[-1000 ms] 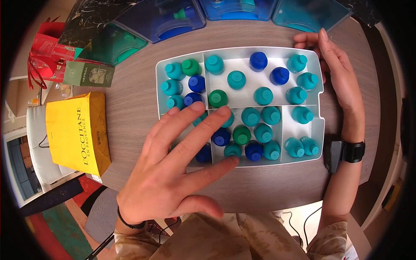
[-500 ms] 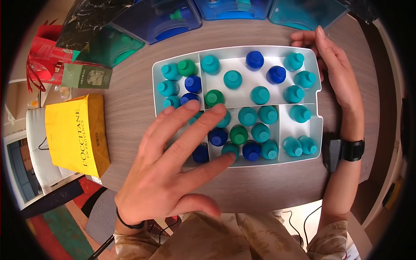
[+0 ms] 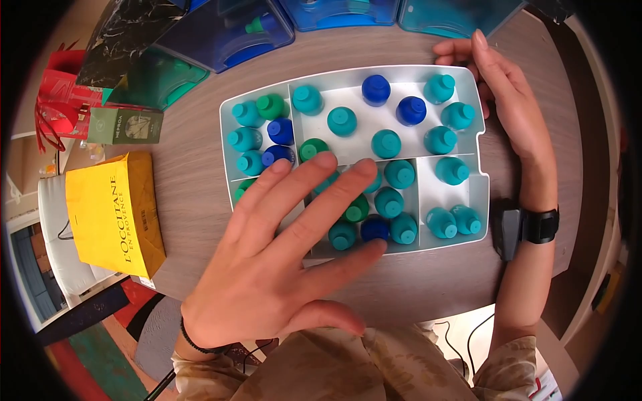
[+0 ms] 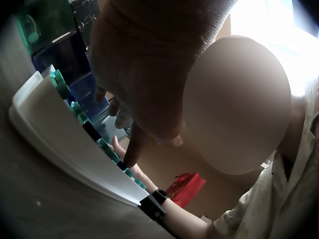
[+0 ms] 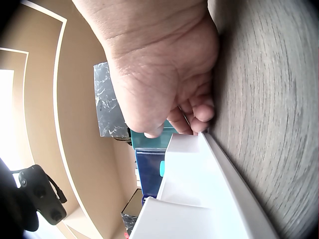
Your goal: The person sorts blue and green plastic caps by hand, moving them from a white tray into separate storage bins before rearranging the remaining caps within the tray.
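Note:
A white divided tray (image 3: 481, 214) on the table holds upright bottles: teal ones (image 3: 342, 121), blue ones (image 3: 376, 89) and green ones (image 3: 271, 107). Fingers spread, my left hand (image 3: 267, 257) is over the tray's lower left part and hides some bottles; its index fingertip is above the middle divider, the thumb off the near edge. Nothing is visibly held in it. My right hand (image 3: 511, 100) lies along the tray's far right corner, thumb extended. In the right wrist view, the fingers of this hand (image 5: 164, 74) are bent against the tray's corner (image 5: 187, 154).
Behind the tray stand translucent bins, green (image 3: 160, 77), blue (image 3: 227, 33) and teal (image 3: 455, 17). On the left are a yellow package (image 3: 110, 214), a small green box (image 3: 127, 125) and a red bag (image 3: 63, 93). Grey wooden tabletop (image 3: 194, 154) surrounds the tray.
The head view has shifted, with tray and surroundings lying further left in it. Relative to the tray, my left hand has moved right, uncovering a green bottle at the left. My right hand stays by the corner.

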`<state>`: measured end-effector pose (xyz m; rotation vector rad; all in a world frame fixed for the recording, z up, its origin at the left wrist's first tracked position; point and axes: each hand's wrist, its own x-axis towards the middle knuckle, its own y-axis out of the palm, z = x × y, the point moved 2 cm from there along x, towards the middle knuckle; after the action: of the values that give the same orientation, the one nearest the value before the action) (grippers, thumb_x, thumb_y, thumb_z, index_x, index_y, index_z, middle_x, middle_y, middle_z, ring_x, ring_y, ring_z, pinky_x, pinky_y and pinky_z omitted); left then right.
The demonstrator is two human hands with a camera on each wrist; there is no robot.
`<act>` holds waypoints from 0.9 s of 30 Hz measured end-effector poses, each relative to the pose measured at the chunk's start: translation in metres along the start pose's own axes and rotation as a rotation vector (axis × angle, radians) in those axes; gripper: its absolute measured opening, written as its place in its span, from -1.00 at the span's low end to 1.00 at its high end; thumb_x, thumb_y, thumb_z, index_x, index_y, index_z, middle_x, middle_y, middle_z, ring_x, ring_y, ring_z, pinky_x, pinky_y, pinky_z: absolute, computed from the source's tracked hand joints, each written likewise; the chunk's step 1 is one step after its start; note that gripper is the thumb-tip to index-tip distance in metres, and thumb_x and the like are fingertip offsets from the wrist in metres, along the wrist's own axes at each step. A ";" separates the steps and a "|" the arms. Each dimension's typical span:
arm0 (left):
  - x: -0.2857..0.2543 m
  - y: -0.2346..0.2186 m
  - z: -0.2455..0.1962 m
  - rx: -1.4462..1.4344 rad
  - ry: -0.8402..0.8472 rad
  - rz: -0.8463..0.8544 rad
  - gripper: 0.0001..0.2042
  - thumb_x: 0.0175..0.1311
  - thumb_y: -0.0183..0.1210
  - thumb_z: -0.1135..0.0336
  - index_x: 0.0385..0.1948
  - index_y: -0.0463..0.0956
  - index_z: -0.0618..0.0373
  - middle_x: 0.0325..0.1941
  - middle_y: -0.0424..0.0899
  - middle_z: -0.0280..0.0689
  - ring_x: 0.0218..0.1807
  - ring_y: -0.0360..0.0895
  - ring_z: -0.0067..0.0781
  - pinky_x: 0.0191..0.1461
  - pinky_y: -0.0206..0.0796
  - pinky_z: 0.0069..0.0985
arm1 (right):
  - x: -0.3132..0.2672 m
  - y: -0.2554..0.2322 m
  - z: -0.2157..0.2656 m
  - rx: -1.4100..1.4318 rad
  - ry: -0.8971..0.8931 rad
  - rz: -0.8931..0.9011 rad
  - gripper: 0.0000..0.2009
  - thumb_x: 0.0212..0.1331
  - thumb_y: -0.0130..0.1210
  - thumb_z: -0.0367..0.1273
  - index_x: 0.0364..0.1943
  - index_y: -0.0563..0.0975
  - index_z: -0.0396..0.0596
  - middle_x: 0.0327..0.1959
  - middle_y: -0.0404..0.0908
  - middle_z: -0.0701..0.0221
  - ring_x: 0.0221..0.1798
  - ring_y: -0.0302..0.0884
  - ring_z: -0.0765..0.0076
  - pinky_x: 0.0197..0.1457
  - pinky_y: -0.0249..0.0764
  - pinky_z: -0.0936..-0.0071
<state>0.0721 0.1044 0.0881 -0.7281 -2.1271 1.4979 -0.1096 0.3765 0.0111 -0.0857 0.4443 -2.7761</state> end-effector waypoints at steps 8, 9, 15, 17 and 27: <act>0.000 -0.003 -0.001 -0.009 -0.016 0.010 -0.21 0.23 -0.13 -0.61 -0.11 0.86 -0.16 0.51 0.44 0.11 0.52 0.30 0.26 0.58 0.08 0.15 | 0.000 0.000 -0.001 -0.013 -0.021 0.008 -0.34 0.55 -0.08 0.23 0.05 0.74 -0.08 -0.28 0.73 0.57 -0.50 0.30 0.78 -0.46 0.19 0.75; 0.000 -0.002 -0.001 -0.009 -0.014 0.014 -0.21 0.23 -0.13 -0.61 -0.11 0.86 -0.16 0.51 0.44 0.11 0.52 0.29 0.26 0.58 0.08 0.15 | 0.000 0.000 0.000 -0.013 -0.019 0.009 -0.34 0.55 -0.09 0.23 0.04 0.74 -0.09 -0.29 0.72 0.58 -0.50 0.30 0.78 -0.46 0.19 0.75; 0.000 -0.001 0.000 -0.007 -0.008 -0.003 -0.21 0.23 -0.13 -0.61 -0.10 0.86 -0.16 0.51 0.44 0.10 0.52 0.29 0.25 0.58 0.08 0.15 | 0.000 0.001 0.001 -0.010 -0.019 0.004 -0.33 0.56 -0.10 0.23 0.04 0.73 -0.10 -0.32 0.69 0.59 -0.50 0.31 0.79 -0.47 0.19 0.76; 0.000 -0.001 0.000 -0.007 -0.004 0.002 -0.21 0.23 -0.13 -0.61 -0.09 0.86 -0.16 0.51 0.44 0.11 0.52 0.29 0.26 0.58 0.08 0.15 | 0.000 0.001 0.001 -0.008 -0.019 0.000 -0.33 0.56 -0.10 0.23 0.04 0.73 -0.10 -0.31 0.69 0.59 -0.49 0.31 0.79 -0.48 0.19 0.76; -0.002 -0.011 0.002 0.032 -0.036 0.011 -0.12 0.22 -0.22 -0.66 -0.11 0.86 -0.10 0.51 0.42 0.19 0.53 0.25 0.31 0.60 0.07 0.09 | -0.001 0.002 0.002 -0.009 -0.013 -0.008 -0.33 0.57 -0.11 0.22 0.05 0.73 -0.12 -0.31 0.68 0.59 -0.48 0.33 0.80 -0.48 0.19 0.76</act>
<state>0.0706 0.0981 0.0980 -0.7077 -2.1237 1.5574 -0.1074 0.3748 0.0125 -0.1083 0.4537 -2.7796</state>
